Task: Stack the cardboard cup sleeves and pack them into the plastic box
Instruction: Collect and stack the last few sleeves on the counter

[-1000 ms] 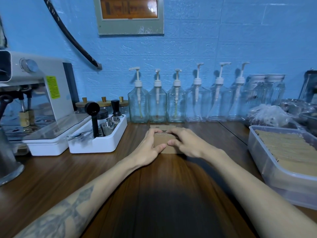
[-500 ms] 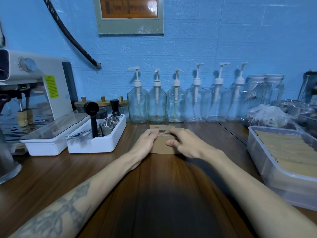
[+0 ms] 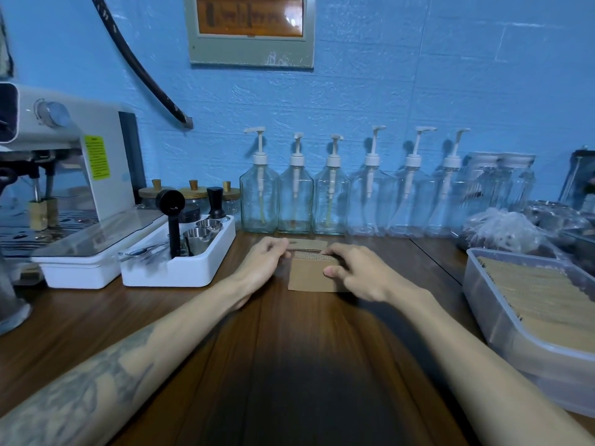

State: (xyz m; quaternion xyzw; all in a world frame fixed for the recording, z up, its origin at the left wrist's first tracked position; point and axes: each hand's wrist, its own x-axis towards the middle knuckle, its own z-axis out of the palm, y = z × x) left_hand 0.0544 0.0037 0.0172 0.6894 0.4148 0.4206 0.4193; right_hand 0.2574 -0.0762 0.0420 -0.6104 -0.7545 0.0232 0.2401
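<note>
Two hands, left (image 3: 265, 262) and right (image 3: 357, 273), grip stacked sleeves (image 3: 310, 272) on brown wooden counter (image 3: 289, 365), blue wall (image 3: 418, 91) behind.

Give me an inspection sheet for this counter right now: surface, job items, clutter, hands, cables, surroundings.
Surface: brown wooden counter, seam lines visible.
Job's things: stack of cardboard cup sleeves mid-counter; plastic box at right, already holding rows of sleeves.
Clutter: white organiser tray with metal cups and tamper; espresso machine; pump bottles along the wall; plastic bag.
Grippers: left hand and right hand grip the stack's sides.
Cables: black hose on wall.
Surroundings: blue wall, framed panel.
</note>
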